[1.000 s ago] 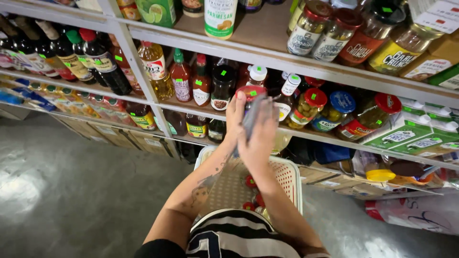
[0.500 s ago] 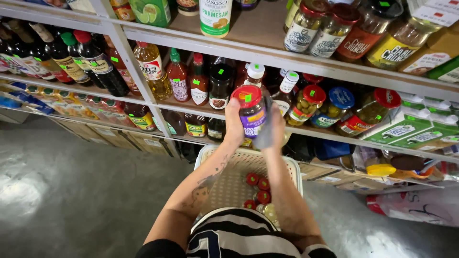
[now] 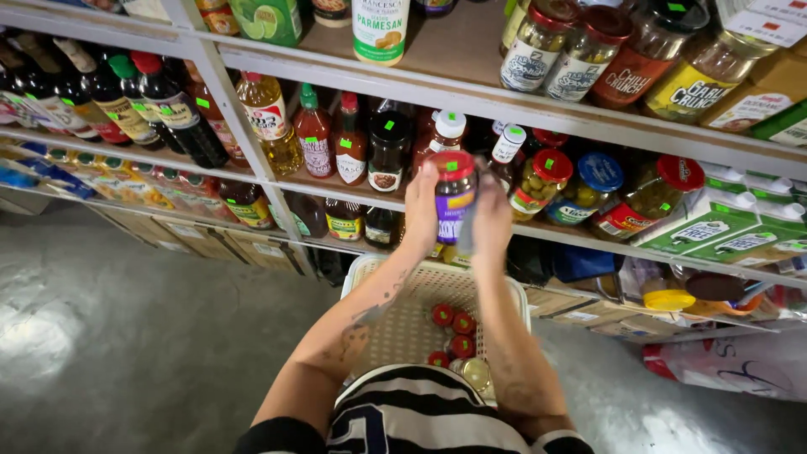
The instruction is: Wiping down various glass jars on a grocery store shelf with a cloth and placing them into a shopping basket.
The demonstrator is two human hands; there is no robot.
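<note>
While we stood before the shelving, our left hand (image 3: 420,206) and right hand (image 3: 492,214) were clamped on opposite sides of a red-lidded jar (image 3: 454,202) with a purple label, holding it upright in the air between them. The jar sat at the height of the middle shelf (image 3: 336,187), just in front of its edge and above the far rim of a white plastic basket (image 3: 504,294) that rested against our striped top (image 3: 420,416). Our left palm pressed the jar's left side with fingers pointing up, and our right fingers wrapped the right side; whether a cloth or paper lay under the right hand we could not tell.

Inside the basket lay several more jars with red lids (image 3: 454,332) and one with a gold lid (image 3: 477,372), grouped close together toward the near right corner.

On the middle shelf behind the held jar stood a dark jar with a black lid (image 3: 388,155), hot-sauce bottles (image 3: 315,134), an oil bottle (image 3: 269,126), and to the right jars with red and blue lids (image 3: 588,181). Dark bottles (image 3: 168,109) stood further left. The floor (image 3: 126,353) was grey, polished concrete.
</note>
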